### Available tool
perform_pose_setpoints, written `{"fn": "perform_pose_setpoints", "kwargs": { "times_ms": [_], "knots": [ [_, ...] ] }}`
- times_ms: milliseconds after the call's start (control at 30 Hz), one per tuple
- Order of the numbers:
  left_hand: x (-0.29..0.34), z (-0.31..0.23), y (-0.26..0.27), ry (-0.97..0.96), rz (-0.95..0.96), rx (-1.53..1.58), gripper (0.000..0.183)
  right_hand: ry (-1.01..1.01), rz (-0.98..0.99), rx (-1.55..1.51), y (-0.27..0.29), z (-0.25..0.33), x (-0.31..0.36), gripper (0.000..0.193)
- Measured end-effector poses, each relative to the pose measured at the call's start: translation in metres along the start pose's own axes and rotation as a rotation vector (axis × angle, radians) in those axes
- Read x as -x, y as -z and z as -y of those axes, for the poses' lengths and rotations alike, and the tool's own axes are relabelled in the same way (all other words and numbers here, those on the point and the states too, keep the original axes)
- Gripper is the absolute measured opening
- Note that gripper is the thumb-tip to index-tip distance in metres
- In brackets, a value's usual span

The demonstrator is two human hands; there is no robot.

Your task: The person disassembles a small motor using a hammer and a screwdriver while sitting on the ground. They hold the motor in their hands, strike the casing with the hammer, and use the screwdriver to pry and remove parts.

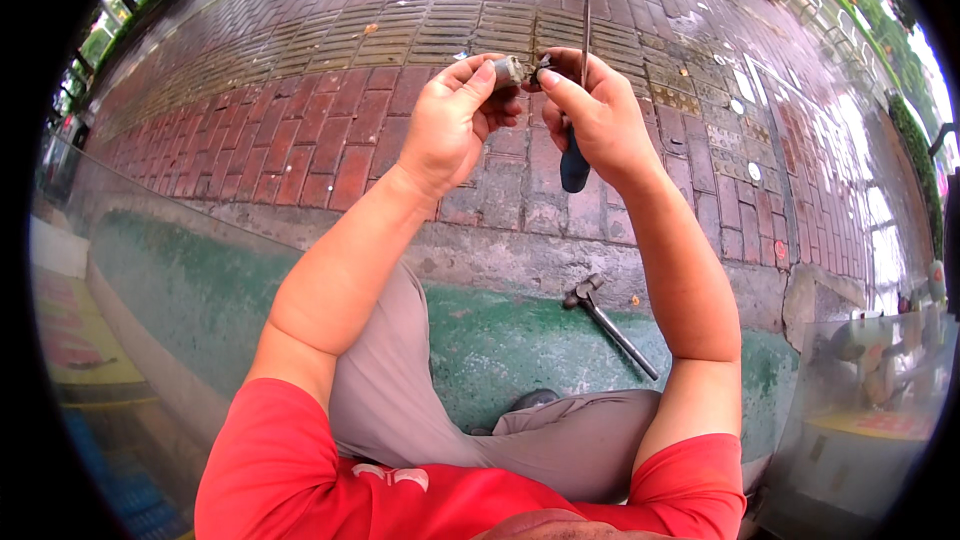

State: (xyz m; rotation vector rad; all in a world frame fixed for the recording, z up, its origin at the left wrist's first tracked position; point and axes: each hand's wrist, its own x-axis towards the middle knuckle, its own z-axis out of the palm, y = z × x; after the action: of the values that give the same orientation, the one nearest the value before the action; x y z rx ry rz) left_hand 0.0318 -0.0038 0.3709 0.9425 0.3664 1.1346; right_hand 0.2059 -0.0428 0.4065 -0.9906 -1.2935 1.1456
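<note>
Pinched between thumb and fingers, a short grey metal cylinder (508, 71) is in my left hand (462, 110), its open end turned to the right. My right hand (598, 115) grips a small dark part (541, 68) at the thumb and fingertips, close to the cylinder's end. The same hand also keeps hold of what looks like a screwdriver (575, 165), dark blue handle down and long thin shaft pointing up. Whether the dark part touches the cylinder I cannot tell. Both hands are raised in front of me, above the brick paving.
A hammer (610, 325) lies on the green-painted ledge (490, 325) beside my knee. Beyond the ledge runs wet red brick paving (330, 135) with a strip of ribbed yellowish tiles (420, 35). Clear panels (860, 410) stand at both sides.
</note>
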Motion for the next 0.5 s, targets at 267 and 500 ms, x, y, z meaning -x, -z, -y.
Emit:
{"fn": "perform_pose_setpoints", "kwargs": {
  "times_ms": [267, 500],
  "knots": [
    [-0.005, 0.001, 0.007, 0.069, 0.11, 0.229, 0.027, 0.141, 0.124, 0.046, 0.007, 0.001, 0.003, 0.032],
    [-0.008, 0.003, 0.011, 0.135, 0.142, 0.296, 0.036, 0.456, 0.04, 0.549, 0.006, -0.001, 0.006, 0.042]
  ]
}}
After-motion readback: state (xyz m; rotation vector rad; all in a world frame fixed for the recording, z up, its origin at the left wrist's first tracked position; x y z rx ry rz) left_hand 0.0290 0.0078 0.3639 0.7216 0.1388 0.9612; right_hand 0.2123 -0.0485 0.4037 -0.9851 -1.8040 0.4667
